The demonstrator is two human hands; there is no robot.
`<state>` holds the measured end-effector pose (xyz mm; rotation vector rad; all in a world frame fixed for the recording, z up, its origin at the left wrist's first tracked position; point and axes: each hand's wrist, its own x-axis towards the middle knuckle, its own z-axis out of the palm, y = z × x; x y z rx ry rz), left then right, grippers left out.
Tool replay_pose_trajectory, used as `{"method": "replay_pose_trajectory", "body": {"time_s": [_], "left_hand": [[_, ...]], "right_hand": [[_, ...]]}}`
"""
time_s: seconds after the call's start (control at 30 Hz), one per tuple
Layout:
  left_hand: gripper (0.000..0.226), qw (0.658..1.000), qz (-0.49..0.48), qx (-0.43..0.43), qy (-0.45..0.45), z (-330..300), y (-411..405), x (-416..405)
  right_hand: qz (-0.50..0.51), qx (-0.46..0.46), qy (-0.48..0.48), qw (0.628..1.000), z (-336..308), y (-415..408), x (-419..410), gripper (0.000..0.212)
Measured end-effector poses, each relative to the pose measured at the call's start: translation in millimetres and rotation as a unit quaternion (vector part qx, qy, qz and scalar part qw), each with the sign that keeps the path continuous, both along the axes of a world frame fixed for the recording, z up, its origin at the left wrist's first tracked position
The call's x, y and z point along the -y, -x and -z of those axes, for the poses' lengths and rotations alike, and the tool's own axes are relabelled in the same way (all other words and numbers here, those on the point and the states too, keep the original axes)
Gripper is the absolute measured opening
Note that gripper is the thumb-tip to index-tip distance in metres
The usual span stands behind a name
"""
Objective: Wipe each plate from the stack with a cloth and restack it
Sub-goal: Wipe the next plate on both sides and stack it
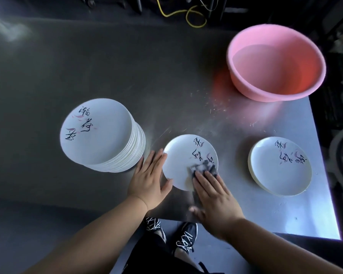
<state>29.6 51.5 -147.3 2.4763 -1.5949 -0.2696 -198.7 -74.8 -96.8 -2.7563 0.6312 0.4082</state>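
A person is standing at a grey metal table (107,72), seen from above, with both bare forearms reaching forward over its near edge. A single white plate (183,155) with black brush lettering is lying flat on the table just in front of them. The right hand (214,192) is lying flat with straight fingers, pressing a dark grey cloth (204,168) onto the plate's near right part; nothing is being clenched, the palm is simply bearing down. The left hand (149,178) is resting open beside the plate, fingers straight and touching its left rim, thumb against the near edge, steadying it. Just to the left, nearly touching those fingertips, a tall stack of plates (101,135) is standing and leaning slightly, hemming in that side. To the right, apart from the wiped plate, a low pile of two or so plates (279,167) is sitting close to the table's right edge. Farther back on the right, a large pink basin (275,62) is taking up the far corner, its rim overhanging the right edge a little; I cannot tell what it is holding. Small pale specks are lying scattered on the metal between the basin and the plates. The left and middle of the tabletop behind the stack is showing bare metal. A yellow cable (188,14) is trailing on the dark floor beyond the far edge. Below the near edge, black shoes with white laces (184,234) are showing on the floor.
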Motion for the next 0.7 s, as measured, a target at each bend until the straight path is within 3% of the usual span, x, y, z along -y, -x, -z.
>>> {"method": "replay_pose_trajectory", "body": {"time_s": [0.1,0.2,0.37,0.57,0.7], "left_hand": [[0.078,1.0,0.002,0.002,0.007,-0.1,0.2,0.1],[0.078,1.0,0.003,0.003,0.008,-1.1,0.1,-0.3],[0.08,1.0,0.004,0.013,-0.009,-1.8,-0.4,-0.3],[0.08,1.0,0.006,0.023,0.0,2.1,-1.0,-0.8],[0.079,1.0,0.009,0.026,0.007,3.1,-0.9,-0.6]], "right_hand": [[0.01,0.009,0.011,1.0,2.3,5.3,13.6,0.085],[0.033,-0.001,0.022,0.999,4.5,-22.7,58.0,0.095],[-0.032,-0.027,-0.011,0.999,-7.4,-64.2,105.2,0.096],[0.09,-0.005,-0.058,0.994,-7.2,-10.8,52.9,0.09],[0.099,-0.017,-0.053,0.994,-6.1,-9.6,44.5,0.094]]}}
